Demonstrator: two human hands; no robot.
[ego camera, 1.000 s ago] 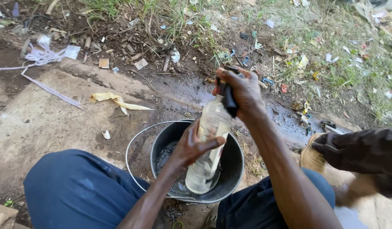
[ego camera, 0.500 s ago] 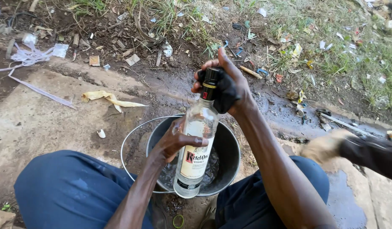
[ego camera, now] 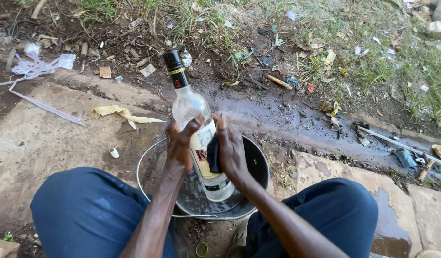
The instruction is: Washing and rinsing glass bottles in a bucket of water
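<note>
Bottle [ego camera: 194, 129]: clear glass, black cap, label facing up; tilted, base resting in the basin.
Left hand [ego camera: 180, 143]: fingers wrapped around the bottle's body.
Right hand [ego camera: 231, 149]: pressing a dark cloth [ego camera: 213, 155] against the label.
Basin [ego camera: 258, 167]: dark, wire handle, on wet ground between the knees.

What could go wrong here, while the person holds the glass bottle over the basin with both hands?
1. The clear glass bottle looks wet; it might slip from the left hand and break on the metal basin or the concrete slab.
2. The right hand presses a dark cloth on the glass, so the tilted bottle may twist in the grip.
3. Water may splash on the blue trousers.
</note>
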